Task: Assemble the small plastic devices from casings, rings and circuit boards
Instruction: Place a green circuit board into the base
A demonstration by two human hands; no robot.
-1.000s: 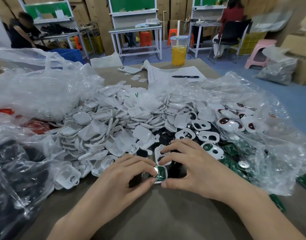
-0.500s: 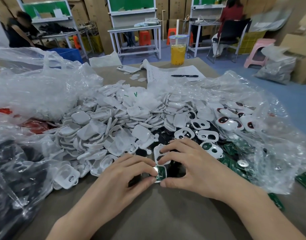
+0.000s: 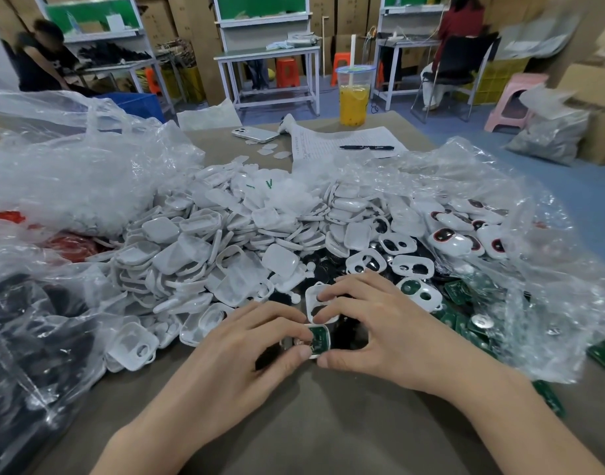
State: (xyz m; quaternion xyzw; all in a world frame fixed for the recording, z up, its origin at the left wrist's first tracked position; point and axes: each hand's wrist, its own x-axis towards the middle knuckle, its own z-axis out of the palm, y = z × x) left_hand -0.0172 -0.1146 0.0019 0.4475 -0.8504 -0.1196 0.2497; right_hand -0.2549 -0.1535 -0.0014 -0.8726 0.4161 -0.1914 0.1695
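Hardly anything is shifting since the earlier frame: the left hand (image 3: 246, 341) and right hand (image 3: 390, 330) are staying curled, pinching the small white plastic casing (image 3: 316, 354) from both sides near the front edge of the grey-brown table (image 3: 328, 423). Its green circuit board (image 3: 320, 338) is sitting between the fingertips, seemingly being pressed home. Just behind, a white plastic ring (image 3: 310, 303) is lying under the right forefinger; next it probably needs lowering squarely on.

Surface (image 3: 328, 426), brown: white casings (image 3: 208, 255) heaped centre; clear bags (image 3: 71, 173) left and right; green boards (image 3: 465, 323) near right; phone (image 3: 255, 133), paper (image 3: 332, 142) with pen (image 3: 366, 147), cup (image 3: 353, 97) far.
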